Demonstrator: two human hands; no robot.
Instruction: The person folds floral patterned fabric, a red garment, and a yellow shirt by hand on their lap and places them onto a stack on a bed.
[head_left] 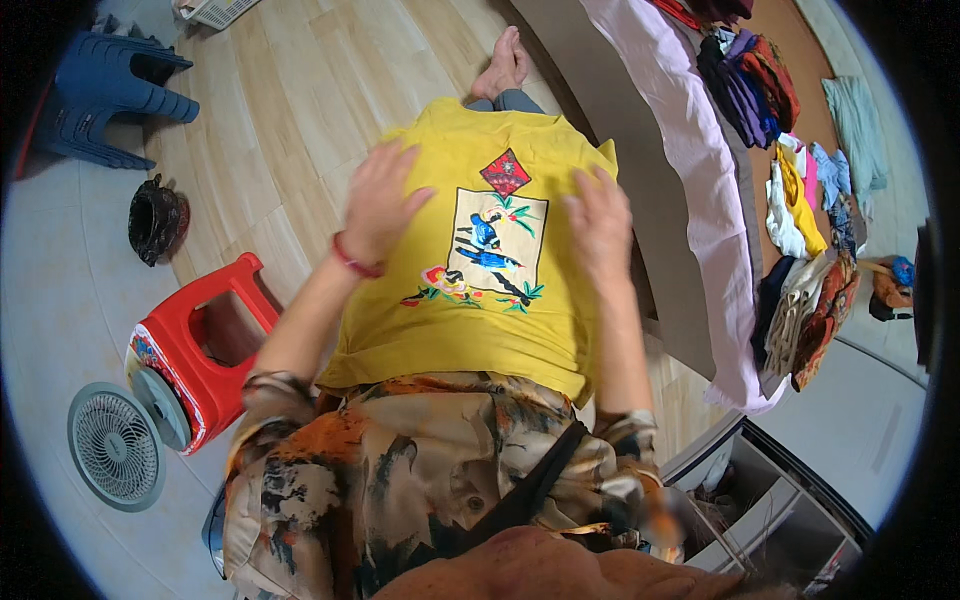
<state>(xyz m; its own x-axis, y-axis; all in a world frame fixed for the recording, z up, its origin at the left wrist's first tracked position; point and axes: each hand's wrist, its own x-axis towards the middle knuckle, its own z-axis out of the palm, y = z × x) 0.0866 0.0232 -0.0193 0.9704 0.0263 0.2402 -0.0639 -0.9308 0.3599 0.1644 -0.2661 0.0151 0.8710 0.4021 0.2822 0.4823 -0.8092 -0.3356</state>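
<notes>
A yellow garment (400, 320) lies spread over my lap. Its front carries a red diamond patch and a pale panel with blue birds and flowers. My left hand (378, 208) rests at the garment's left side, fingers apart and pointing away from me. A red band circles that wrist. Over the right edge is my right hand (602, 225), slightly blurred, with its fingers stretched out. Neither hand grips the cloth. Beyond the garment's far edge a bare foot (502, 68) shows on the floor.
To my right stands a bed (710, 230) bearing several piles of folded clothes (752, 85). On my left are a red stool (205, 340), a grey fan (117, 447), a black bag (158, 220) and stacked blue stools (110, 95). An open drawer unit (770, 500) sits at the near right.
</notes>
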